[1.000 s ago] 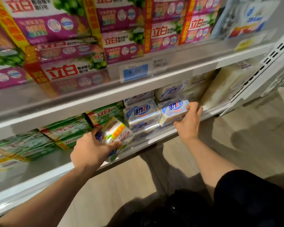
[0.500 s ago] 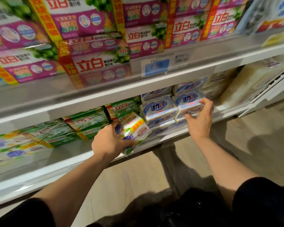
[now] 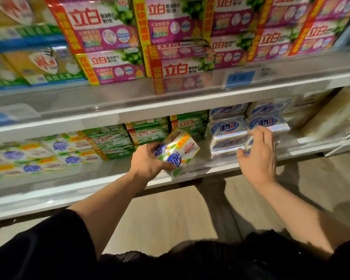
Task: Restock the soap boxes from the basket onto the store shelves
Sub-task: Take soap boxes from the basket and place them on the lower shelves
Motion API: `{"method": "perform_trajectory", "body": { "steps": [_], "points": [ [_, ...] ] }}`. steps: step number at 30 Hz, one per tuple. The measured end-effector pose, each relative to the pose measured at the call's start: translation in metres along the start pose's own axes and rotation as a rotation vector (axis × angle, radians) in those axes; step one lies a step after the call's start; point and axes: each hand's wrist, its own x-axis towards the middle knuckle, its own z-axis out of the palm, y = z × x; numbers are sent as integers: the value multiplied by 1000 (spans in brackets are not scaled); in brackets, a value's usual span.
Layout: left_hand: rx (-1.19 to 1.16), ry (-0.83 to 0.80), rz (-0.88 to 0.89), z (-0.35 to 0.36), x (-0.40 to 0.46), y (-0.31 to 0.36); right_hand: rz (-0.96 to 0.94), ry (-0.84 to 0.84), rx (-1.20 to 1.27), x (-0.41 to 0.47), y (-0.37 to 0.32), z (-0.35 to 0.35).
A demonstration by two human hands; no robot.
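Note:
My left hand grips a white soap pack with blue, green and orange print, tilted, just above the front lip of the lower shelf. It sits in front of the green soap boxes. My right hand hovers with relaxed, spread fingers in front of the stacked blue-and-white soap packs, holding nothing. Its fingertips are near the right-hand blue-and-white pack. The basket is out of view.
Purple-and-red soap boxes fill the upper shelf, with a blue price tag on its edge. Matching white soap packs lie at the lower shelf's left. Pale bulk packs sit at the right. Beige floor lies below.
The view has swung left. My right hand has let go of the blue-and-white pack and drawn back from it. My left hand still holds its soap pack by the shelf lip.

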Motion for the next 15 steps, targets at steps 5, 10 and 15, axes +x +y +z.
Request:
{"method": "perform_trajectory", "body": {
  "steps": [5,10,15],
  "points": [
    [108,21,34,-47,-27,-5,-308,-161,-27,-11,-36,-16],
    [319,-14,115,-111,-70,-9,-613,15,-43,-9,-112,-50],
    [516,42,118,-185,-103,-25,-985,-36,-158,-1,-197,-69]
  ]
}}
